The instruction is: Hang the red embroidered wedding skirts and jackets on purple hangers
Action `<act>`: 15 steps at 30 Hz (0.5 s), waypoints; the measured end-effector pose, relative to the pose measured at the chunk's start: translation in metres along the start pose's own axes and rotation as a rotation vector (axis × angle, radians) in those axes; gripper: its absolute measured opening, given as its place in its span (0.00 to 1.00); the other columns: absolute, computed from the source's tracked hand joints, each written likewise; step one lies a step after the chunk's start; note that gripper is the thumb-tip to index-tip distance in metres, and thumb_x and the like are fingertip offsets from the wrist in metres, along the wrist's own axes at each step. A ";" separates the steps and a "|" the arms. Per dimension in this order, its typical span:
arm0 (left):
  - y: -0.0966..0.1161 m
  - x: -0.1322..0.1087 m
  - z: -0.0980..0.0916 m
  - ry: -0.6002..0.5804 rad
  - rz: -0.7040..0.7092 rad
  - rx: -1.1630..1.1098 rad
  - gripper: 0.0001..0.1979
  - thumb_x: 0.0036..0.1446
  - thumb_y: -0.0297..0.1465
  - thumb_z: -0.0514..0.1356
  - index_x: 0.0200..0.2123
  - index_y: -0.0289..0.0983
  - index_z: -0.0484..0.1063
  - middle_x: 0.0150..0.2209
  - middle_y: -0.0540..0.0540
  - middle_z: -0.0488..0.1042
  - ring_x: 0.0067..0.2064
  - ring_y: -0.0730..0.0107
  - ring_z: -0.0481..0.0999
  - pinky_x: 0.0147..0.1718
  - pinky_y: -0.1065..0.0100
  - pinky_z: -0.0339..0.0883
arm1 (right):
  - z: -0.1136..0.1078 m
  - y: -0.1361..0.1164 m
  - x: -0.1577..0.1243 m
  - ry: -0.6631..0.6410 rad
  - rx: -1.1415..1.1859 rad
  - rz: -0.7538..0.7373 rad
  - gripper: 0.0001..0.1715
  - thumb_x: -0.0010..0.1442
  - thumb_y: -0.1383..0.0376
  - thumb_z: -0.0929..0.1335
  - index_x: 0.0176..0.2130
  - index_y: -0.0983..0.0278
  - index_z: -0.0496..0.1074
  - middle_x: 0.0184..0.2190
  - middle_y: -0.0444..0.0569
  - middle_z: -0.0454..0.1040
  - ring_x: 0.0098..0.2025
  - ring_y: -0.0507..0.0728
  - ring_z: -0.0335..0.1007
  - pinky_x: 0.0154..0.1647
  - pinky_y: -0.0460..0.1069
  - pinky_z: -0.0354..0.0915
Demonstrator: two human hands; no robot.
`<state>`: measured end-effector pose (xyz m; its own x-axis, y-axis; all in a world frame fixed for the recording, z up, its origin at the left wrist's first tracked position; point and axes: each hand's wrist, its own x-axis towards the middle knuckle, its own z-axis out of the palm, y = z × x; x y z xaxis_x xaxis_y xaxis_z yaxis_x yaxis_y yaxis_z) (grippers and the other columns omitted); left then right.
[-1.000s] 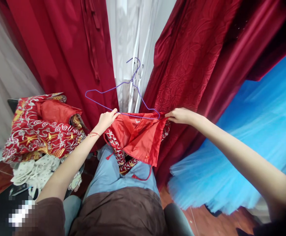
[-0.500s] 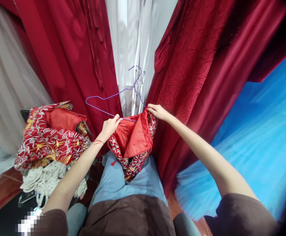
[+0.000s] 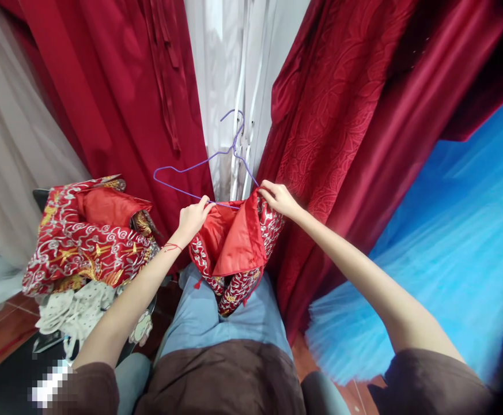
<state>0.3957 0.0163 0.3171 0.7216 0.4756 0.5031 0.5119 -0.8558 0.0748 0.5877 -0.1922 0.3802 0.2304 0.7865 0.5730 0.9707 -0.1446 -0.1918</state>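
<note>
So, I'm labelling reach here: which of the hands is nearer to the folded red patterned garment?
Left. The left hand is just to the right of the folded garment, holding the red-lined garment; the right hand is farther right, holding the red-lined garment's other side.

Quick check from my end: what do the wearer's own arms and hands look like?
The left hand is ungloved, with a thin red cord bracelet at the wrist. The right hand is ungloved too, no bracelet showing. Dark brown short sleeves leave the forearms uncovered.
</note>
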 end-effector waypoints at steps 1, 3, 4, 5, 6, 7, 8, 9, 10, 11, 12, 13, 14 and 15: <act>-0.002 -0.003 0.001 -0.008 0.001 -0.001 0.24 0.69 0.48 0.42 0.54 0.40 0.66 0.38 0.41 0.81 0.41 0.56 0.82 0.32 0.70 0.63 | 0.002 -0.001 -0.001 -0.010 -0.006 -0.001 0.17 0.68 0.55 0.55 0.33 0.60 0.62 0.31 0.49 0.73 0.35 0.57 0.68 0.42 0.50 0.62; -0.005 -0.006 0.003 -0.006 0.003 -0.014 0.24 0.69 0.48 0.42 0.56 0.41 0.66 0.37 0.41 0.81 0.41 0.56 0.82 0.32 0.69 0.63 | 0.004 -0.001 -0.003 -0.017 -0.031 0.008 0.17 0.68 0.56 0.55 0.33 0.60 0.63 0.32 0.49 0.73 0.35 0.58 0.69 0.41 0.50 0.61; -0.007 -0.006 0.003 0.002 0.008 -0.028 0.25 0.69 0.48 0.43 0.57 0.41 0.65 0.36 0.41 0.81 0.40 0.55 0.82 0.33 0.69 0.64 | 0.005 -0.001 -0.003 -0.014 -0.047 0.019 0.17 0.68 0.56 0.55 0.34 0.60 0.63 0.32 0.50 0.74 0.35 0.58 0.69 0.40 0.50 0.61; -0.008 -0.005 0.004 0.013 0.023 -0.046 0.25 0.69 0.47 0.43 0.59 0.41 0.64 0.35 0.42 0.80 0.40 0.56 0.82 0.33 0.69 0.64 | 0.005 -0.001 -0.003 -0.009 -0.064 0.032 0.17 0.68 0.56 0.55 0.34 0.61 0.63 0.32 0.50 0.74 0.35 0.58 0.69 0.40 0.50 0.61; -0.010 -0.004 0.004 0.025 0.046 -0.069 0.26 0.69 0.47 0.44 0.62 0.41 0.61 0.35 0.43 0.80 0.40 0.57 0.82 0.34 0.69 0.65 | 0.004 0.000 -0.003 -0.002 -0.080 0.048 0.17 0.68 0.57 0.55 0.35 0.61 0.64 0.32 0.50 0.74 0.36 0.58 0.70 0.40 0.49 0.61; -0.012 -0.003 0.005 0.038 0.074 -0.096 0.27 0.69 0.47 0.46 0.65 0.40 0.58 0.35 0.43 0.80 0.40 0.58 0.82 0.35 0.70 0.65 | 0.003 0.001 -0.002 0.007 -0.094 0.068 0.17 0.68 0.57 0.55 0.35 0.61 0.65 0.32 0.50 0.75 0.36 0.58 0.70 0.39 0.49 0.61; -0.014 -0.003 0.006 0.051 0.105 -0.124 0.29 0.68 0.47 0.48 0.67 0.39 0.54 0.36 0.44 0.80 0.40 0.60 0.82 0.36 0.70 0.65 | 0.002 0.003 -0.002 0.019 -0.110 0.096 0.18 0.69 0.56 0.54 0.36 0.61 0.66 0.33 0.50 0.75 0.36 0.58 0.71 0.39 0.49 0.61; -0.016 -0.003 0.007 0.066 0.134 -0.151 0.33 0.67 0.48 0.50 0.68 0.37 0.51 0.39 0.43 0.80 0.40 0.62 0.82 0.37 0.71 0.66 | 0.002 0.004 -0.001 0.033 -0.127 0.129 0.18 0.69 0.56 0.54 0.38 0.61 0.66 0.33 0.50 0.76 0.35 0.59 0.71 0.38 0.49 0.61; -0.019 -0.004 0.008 0.079 0.162 -0.172 0.36 0.65 0.49 0.53 0.69 0.36 0.49 0.42 0.42 0.79 0.41 0.63 0.81 0.37 0.72 0.66 | 0.001 0.005 -0.001 0.045 -0.145 0.163 0.19 0.69 0.55 0.54 0.40 0.60 0.67 0.33 0.51 0.76 0.35 0.59 0.72 0.38 0.49 0.61; -0.023 -0.006 0.010 0.085 0.187 -0.184 0.40 0.63 0.50 0.56 0.69 0.35 0.48 0.46 0.40 0.78 0.43 0.63 0.81 0.38 0.72 0.67 | 0.001 0.006 -0.001 0.052 -0.161 0.189 0.19 0.69 0.54 0.54 0.43 0.60 0.67 0.33 0.51 0.77 0.35 0.60 0.72 0.37 0.49 0.61; -0.027 -0.008 0.011 0.081 0.201 -0.187 0.41 0.61 0.50 0.58 0.69 0.34 0.49 0.50 0.38 0.77 0.46 0.62 0.80 0.40 0.71 0.68 | 0.002 0.006 -0.001 0.049 -0.175 0.204 0.20 0.69 0.53 0.54 0.46 0.61 0.67 0.34 0.52 0.77 0.35 0.60 0.73 0.38 0.49 0.62; -0.032 -0.011 0.013 0.058 0.201 -0.182 0.40 0.60 0.49 0.60 0.67 0.35 0.52 0.53 0.37 0.76 0.49 0.60 0.79 0.42 0.69 0.69 | 0.004 0.005 -0.001 0.035 -0.188 0.205 0.21 0.69 0.53 0.54 0.49 0.61 0.66 0.35 0.52 0.78 0.36 0.61 0.73 0.38 0.49 0.62; -0.038 -0.015 0.015 0.009 0.177 -0.168 0.37 0.59 0.47 0.62 0.65 0.35 0.58 0.54 0.37 0.75 0.51 0.58 0.78 0.44 0.68 0.70 | 0.006 0.004 -0.002 0.014 -0.201 0.193 0.23 0.69 0.53 0.54 0.51 0.62 0.65 0.36 0.53 0.78 0.36 0.62 0.74 0.38 0.50 0.62; -0.044 -0.018 0.017 -0.064 0.131 -0.151 0.31 0.59 0.45 0.62 0.60 0.36 0.64 0.54 0.37 0.75 0.53 0.56 0.77 0.46 0.66 0.70 | 0.008 0.003 -0.002 -0.010 -0.214 0.174 0.24 0.69 0.54 0.54 0.53 0.63 0.64 0.37 0.54 0.79 0.37 0.62 0.74 0.39 0.50 0.62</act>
<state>0.3679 0.0488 0.2899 0.8080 0.3663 0.4614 0.3397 -0.9296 0.1430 0.5896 -0.1891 0.3717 0.3951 0.7445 0.5381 0.9091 -0.4009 -0.1130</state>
